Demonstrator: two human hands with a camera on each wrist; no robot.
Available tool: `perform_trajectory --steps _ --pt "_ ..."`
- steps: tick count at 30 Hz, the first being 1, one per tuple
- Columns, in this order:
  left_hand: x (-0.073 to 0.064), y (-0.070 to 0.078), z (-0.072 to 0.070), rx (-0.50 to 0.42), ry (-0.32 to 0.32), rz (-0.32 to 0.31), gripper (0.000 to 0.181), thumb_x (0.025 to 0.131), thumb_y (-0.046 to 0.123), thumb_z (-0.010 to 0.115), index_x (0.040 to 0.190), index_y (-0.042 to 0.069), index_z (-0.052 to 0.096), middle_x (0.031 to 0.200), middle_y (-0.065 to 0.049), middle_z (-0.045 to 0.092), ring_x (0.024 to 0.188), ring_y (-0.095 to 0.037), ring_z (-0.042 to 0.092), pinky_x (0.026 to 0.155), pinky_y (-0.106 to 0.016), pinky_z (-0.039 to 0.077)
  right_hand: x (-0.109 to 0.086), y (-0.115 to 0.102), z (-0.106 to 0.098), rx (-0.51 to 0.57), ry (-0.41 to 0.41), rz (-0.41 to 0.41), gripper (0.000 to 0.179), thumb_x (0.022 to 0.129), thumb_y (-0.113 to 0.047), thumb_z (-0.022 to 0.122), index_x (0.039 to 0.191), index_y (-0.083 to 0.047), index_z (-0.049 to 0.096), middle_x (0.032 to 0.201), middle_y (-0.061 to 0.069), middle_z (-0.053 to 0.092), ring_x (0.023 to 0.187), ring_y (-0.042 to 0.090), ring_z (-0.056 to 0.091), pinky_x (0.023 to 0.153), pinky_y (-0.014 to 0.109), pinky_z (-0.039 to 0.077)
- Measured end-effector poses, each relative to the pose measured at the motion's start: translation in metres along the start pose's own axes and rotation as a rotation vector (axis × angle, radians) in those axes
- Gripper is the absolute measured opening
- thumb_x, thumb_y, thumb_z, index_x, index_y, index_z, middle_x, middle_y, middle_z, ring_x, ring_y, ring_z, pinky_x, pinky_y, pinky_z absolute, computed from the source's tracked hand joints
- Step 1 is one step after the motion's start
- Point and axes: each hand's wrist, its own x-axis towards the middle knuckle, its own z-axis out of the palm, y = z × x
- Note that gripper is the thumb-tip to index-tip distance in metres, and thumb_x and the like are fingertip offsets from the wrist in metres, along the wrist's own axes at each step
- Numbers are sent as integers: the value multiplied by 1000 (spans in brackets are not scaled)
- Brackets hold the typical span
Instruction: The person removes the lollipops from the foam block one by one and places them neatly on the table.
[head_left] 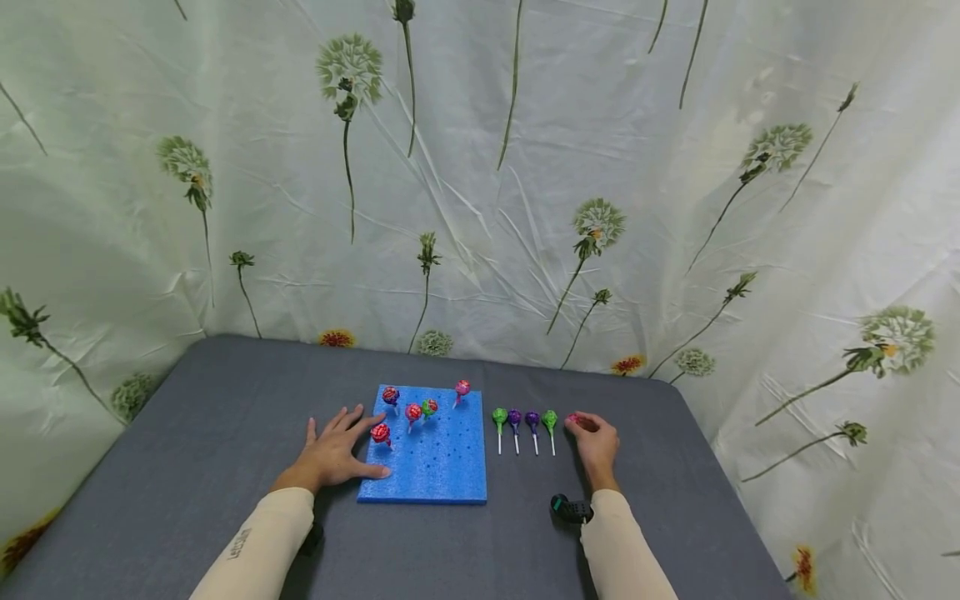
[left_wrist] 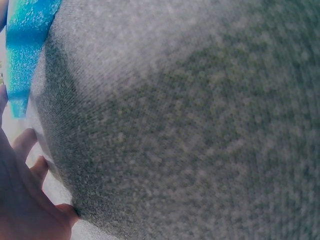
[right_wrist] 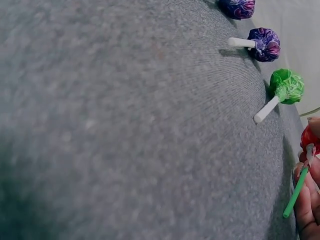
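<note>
My left hand (head_left: 333, 454) lies spread, fingers extended, at the left edge of a blue foam board (head_left: 457, 479). In the left wrist view, part of that board (left_wrist: 30, 50) shows above the fingers. My right hand (head_left: 597, 446) pinches a red-wrapped lollipop (right_wrist: 310, 140) by its head, its green stick pointing down. Left of this hand lie two green lollipops (head_left: 550, 418) and two purple lollipops (head_left: 532, 419) in a row. Several lollipops stand in the board, among them a red lollipop (head_left: 381, 433) near the left fingers and a pink lollipop (head_left: 462, 388) at the back right corner.
Small holes dot the board's surface. The board and loose lollipops are on a table covered in grey cloth (head_left: 525, 550). Behind it hangs a pale curtain (head_left: 480, 208) printed with dandelions. A black wrist camera (head_left: 572, 509) sits at the right wrist.
</note>
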Motion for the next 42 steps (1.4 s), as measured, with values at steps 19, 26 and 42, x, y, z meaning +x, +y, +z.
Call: perform_trajectory --steps 19,26,42 --pt "-2 1 -2 5 11 14 100 67 70 72 147 19 40 153 -26 25 141 -49 13 103 -74 -8 5 -1 8 -43 -10 8 26 85 -15 74 102 5 71 94 20 70 99 35 56 96 50 34" --pt "-2 1 -1 3 11 13 100 67 69 73 147 19 40 154 -25 25 141 -49 14 104 -74 -7 5 -2 10 -62 1 -7 26 82 -16 76 98 5 71 90 19 69 95 35 58 96 50 35" --pt "1 -3 2 -7 15 14 102 66 72 71 147 19 40 154 -25 25 142 -48 13 104 -73 -8 2 -3 9 -86 -29 -16 26 84 -15 74 101 4 68 96 20 68 96 35 59 94 52 38"
